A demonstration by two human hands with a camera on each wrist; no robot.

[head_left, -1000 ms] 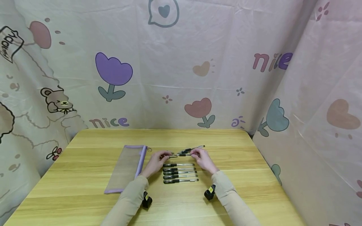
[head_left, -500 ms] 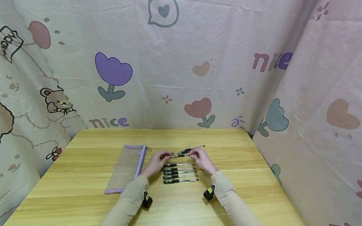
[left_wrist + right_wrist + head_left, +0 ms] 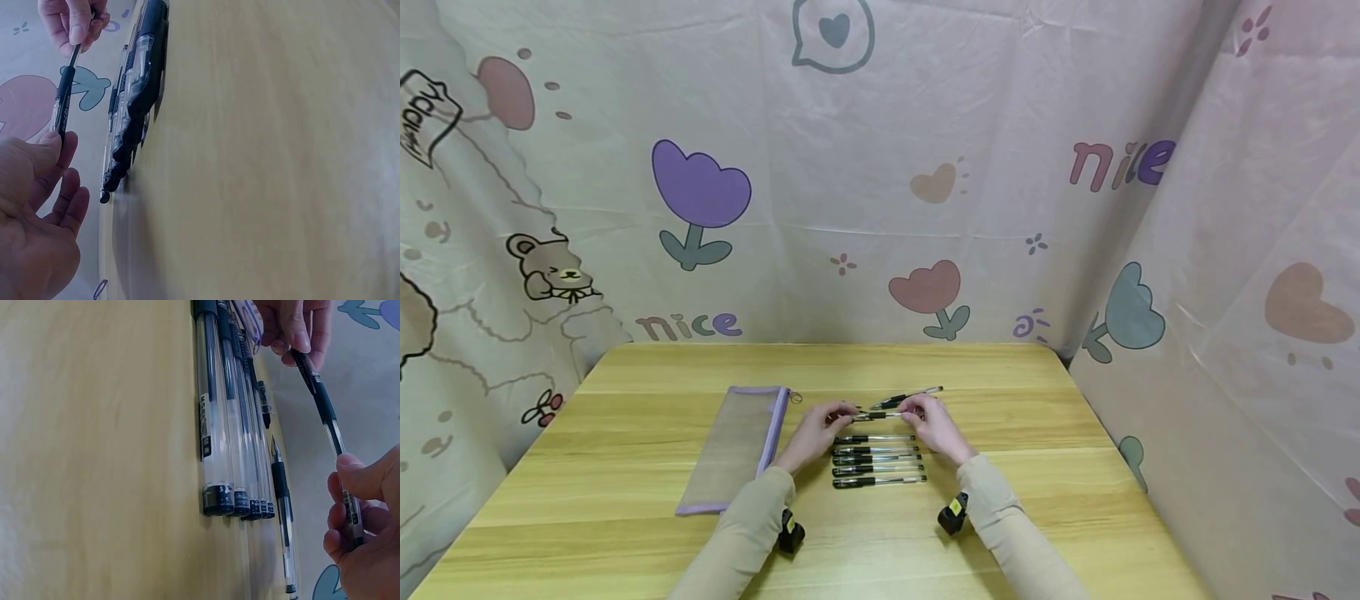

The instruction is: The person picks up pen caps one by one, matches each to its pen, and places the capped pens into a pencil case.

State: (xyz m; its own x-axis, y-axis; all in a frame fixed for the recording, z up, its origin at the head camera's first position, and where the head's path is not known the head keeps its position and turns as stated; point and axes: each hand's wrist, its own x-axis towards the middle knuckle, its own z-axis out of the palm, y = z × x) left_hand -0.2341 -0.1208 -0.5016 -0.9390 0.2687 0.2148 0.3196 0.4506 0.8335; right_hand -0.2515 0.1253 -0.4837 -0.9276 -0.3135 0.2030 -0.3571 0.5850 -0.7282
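Both hands hold one black gel pen (image 3: 325, 406) raised in front of the wall cloth. My left hand (image 3: 814, 431) pinches its black cap end between thumb and fingers. At the other end, my right hand (image 3: 938, 427) grips the clear barrel, fingers curled round it in the right wrist view. The cap sits over the tip, right up against the rubber grip. Several capped gel pens (image 3: 880, 481) lie in a row on the table, nearer the body than the hands. Beyond them rests an uncapped pen (image 3: 282, 487), with a loose cap (image 3: 264, 405) close by.
A mesh zip pouch (image 3: 733, 450) with purple edging lies flat to the left of the pens. The wooden table (image 3: 1037, 517) meets a printed cloth (image 3: 835, 167) at the back and sides. Black wrist cameras (image 3: 953, 512) hang below the sleeves.
A second ago the pen's tip and the cap were apart. My right hand has shifted slightly left, and the cap now covers the tip. The left hand has hardly moved.
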